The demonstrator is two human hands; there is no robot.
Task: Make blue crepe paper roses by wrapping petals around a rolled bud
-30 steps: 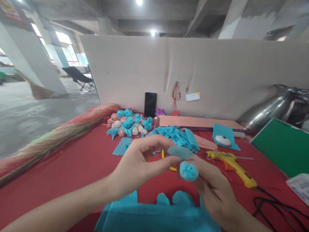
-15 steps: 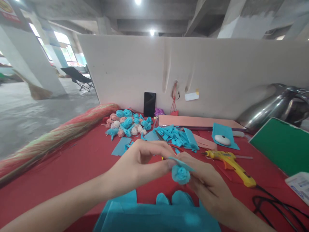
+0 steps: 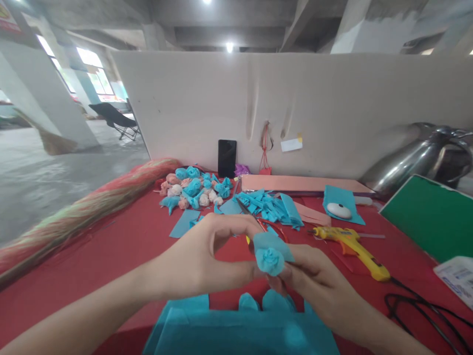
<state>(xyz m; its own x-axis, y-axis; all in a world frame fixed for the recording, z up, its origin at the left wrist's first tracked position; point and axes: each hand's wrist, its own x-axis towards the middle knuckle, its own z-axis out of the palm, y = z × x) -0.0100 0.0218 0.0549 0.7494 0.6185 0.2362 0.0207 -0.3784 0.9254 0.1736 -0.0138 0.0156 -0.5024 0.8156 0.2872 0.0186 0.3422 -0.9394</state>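
A small blue crepe-paper rose (image 3: 270, 261) is held up between my two hands, with a flat blue paper petal (image 3: 274, 243) standing behind its rolled centre. My left hand (image 3: 221, 256) closes on the rose's left side, thumb below and fingers curved over the top. From the right, my right hand (image 3: 318, 276) pinches the base of the flower, whose lower end is hidden by the fingers. Below them lie blue paper sheets (image 3: 236, 333) and rounded blue petals (image 3: 276, 301). Red-handled scissors (image 3: 254, 216) rest just beyond, partly covered by my hands.
Finished paper flowers (image 3: 192, 187) pile at the back left, beside blue paper scraps (image 3: 264, 204). On the right are a yellow glue gun (image 3: 354, 249) with its black cord, a white mouse-shaped object (image 3: 339, 210), a green board (image 3: 432, 217) and a metal jug (image 3: 414, 158). A phone (image 3: 226, 158) leans on the partition.
The petal has turned from nearly edge-on to upright behind the rose. My left thumb has moved lower, and the rose has shifted slightly left and up.
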